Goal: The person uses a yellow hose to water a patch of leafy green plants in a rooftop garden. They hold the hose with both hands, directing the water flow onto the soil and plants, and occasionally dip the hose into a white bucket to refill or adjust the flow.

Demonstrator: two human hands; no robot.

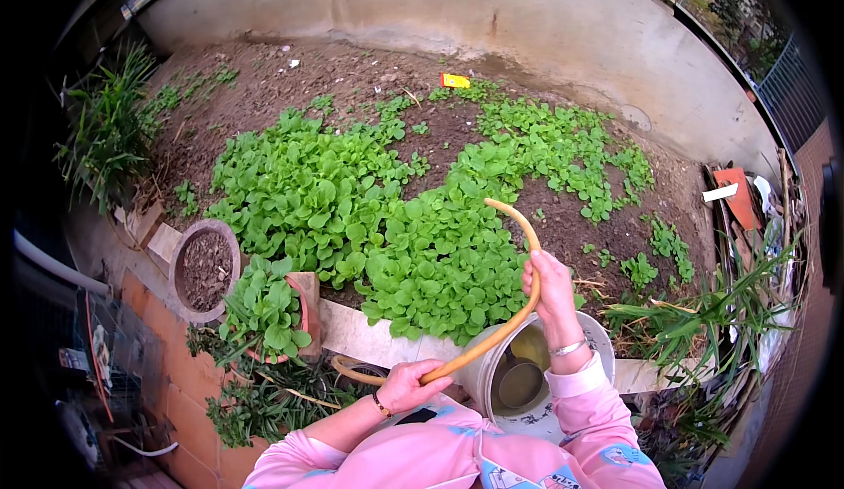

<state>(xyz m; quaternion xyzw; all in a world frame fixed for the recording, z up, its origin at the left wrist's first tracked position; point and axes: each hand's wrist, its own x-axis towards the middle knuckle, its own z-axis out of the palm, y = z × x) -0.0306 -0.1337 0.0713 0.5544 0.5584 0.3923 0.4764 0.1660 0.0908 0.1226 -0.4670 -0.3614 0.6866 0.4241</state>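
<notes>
A yellow-orange hose (478, 347) curves across in front of me, and both hands grip it. My right hand (550, 284) is closed around it near its free end, which bends up and left over the leafy green plants (435, 258). Lower and to the left, my left hand (410, 387) holds the hose against the front of my pink top. Past that hand the hose runs left and loops down among potted foliage. Under my right forearm stands a white bucket (478, 377) with murky liquid and a dark round vessel (521, 383) inside. No water shows at the hose end.
A pale stone edging (359, 334) borders the soil bed. At left stand a round pot of soil (237, 251) and a potted leafy plant (267, 311). A concrete wall (409, 7) closes the far side. Boards and debris (742, 205) lie at right; a yellow packet (455, 81) lies on the soil.
</notes>
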